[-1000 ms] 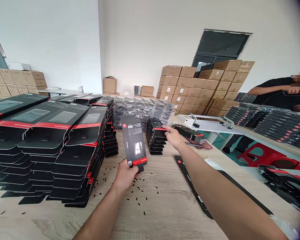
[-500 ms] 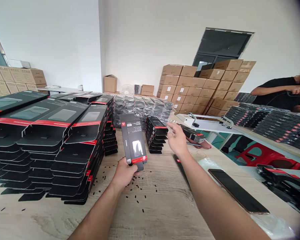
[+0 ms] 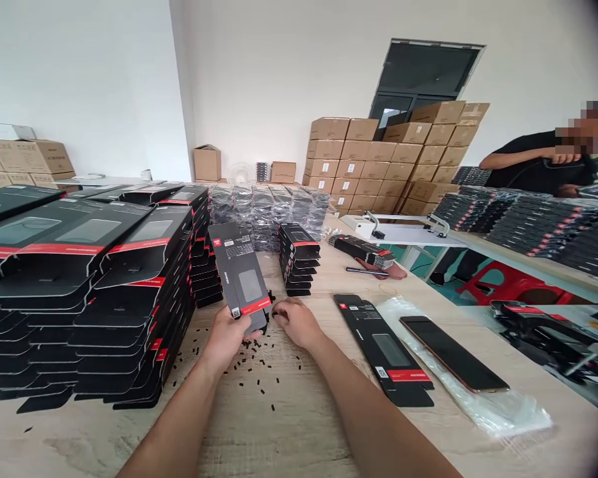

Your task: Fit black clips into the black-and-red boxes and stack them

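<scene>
Carton pile (image 3: pixel 90 292): windowed black-and-red cartons in overlapping layers on the wood-grain tabletop (image 3: pixel 279 438), end flaps sticking out toward you.
Your left hand (image 3: pixel 228 337): clamped on the lower end flap of the held carton, thumb on top.
Held carton (image 3: pixel 233 265): black with a red band, between the piles, its window and printed face toward you, top leaning left.
Black bits (image 3: pixel 272 407): small pieces scattered below your hands.
Short stack (image 3: pixel 299 255): more black-and-red cartons, beyond your right hand.
Your right hand (image 3: pixel 299 323): just beside the held carton's lower right corner, thumb and fingers curled close together; you cannot tell whether they pinch anything.
Loose carton (image 3: pixel 383 352): lying printed face up, right of your right forearm.
Smartphone (image 3: pixel 451 352): dark screen up, on a clear plastic bag (image 3: pixel 515 411).
Co-worker (image 3: pixel 523 159): black top, behind stacked dark packs (image 3: pixel 543 226) at far right.
</scene>
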Tool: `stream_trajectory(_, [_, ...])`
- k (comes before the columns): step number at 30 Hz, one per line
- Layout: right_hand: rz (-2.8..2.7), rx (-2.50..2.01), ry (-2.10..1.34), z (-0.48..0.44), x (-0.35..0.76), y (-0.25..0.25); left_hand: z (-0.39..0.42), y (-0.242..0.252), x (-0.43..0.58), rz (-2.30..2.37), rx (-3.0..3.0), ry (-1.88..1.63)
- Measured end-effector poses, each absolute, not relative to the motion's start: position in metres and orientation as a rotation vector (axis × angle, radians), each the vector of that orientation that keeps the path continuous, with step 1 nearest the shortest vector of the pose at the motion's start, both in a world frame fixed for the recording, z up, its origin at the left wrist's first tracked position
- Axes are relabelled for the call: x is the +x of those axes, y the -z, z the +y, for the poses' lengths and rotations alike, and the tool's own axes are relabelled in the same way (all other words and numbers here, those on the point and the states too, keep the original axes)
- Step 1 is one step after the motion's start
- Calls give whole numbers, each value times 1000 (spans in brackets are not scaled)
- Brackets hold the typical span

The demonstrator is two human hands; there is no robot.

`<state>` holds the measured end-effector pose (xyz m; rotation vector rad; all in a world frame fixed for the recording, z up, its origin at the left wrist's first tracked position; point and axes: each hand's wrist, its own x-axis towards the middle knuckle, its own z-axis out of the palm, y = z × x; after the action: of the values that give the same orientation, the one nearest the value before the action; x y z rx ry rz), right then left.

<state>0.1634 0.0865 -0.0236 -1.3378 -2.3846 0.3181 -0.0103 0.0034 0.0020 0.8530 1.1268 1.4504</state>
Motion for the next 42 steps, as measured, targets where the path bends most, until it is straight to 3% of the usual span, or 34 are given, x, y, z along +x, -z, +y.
stream_trajectory(11, [-2313,-1501,-246,75,167,14,5,1,-6,1269,905,-1437])
stream_trajectory(17, [-1954,-1118,-764,59,167,8,9,10,-6,1369,1025,-1447])
stream_trajectory(20, [-1967,-961,-864,44,157,2,7,12,-3,1357,1138,-1460])
stream_trajectory(26, [-2173,-1020,-564,33,143,-3,5,13,5,1211,1233,-1470])
stream_trajectory(34, [-2247,-1268,-199,34,138,-7,4,12,7,1381,1527,-1473])
stream_trajectory(42, [-2015,-1003,-722,35,137,3,3,11,6,1413,1554,-1468])
